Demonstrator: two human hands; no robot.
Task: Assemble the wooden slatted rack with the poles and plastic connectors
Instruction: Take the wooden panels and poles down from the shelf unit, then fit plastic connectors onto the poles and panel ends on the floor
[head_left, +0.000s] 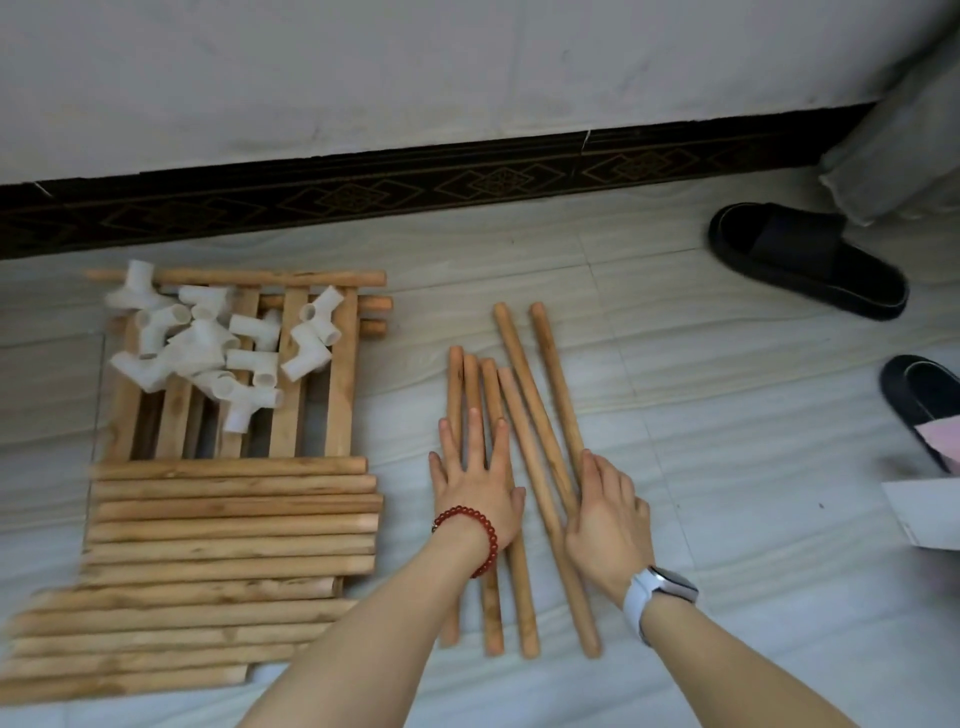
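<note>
Left hand (475, 486): laid flat, fingers spread, on loose poles (511, 467) mid-floor.
Right hand (608, 512): curled round rightmost pole.
Connectors (218, 345): piled on slatted panel (340, 395), left.
Risk: round poles could be rolled apart if pressed unevenly.

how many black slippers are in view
2: one black slipper lies on the floor at upper right near the wall; the other sits lower, cut off by the right edge.

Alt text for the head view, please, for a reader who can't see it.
A person's left hand presses flat on a row of loose wooden poles on a tiled floor while the right hand touches the rightmost ones. To the left, white plastic connectors lie heaped on a wooden slatted panel, beside more stacked poles.
</note>
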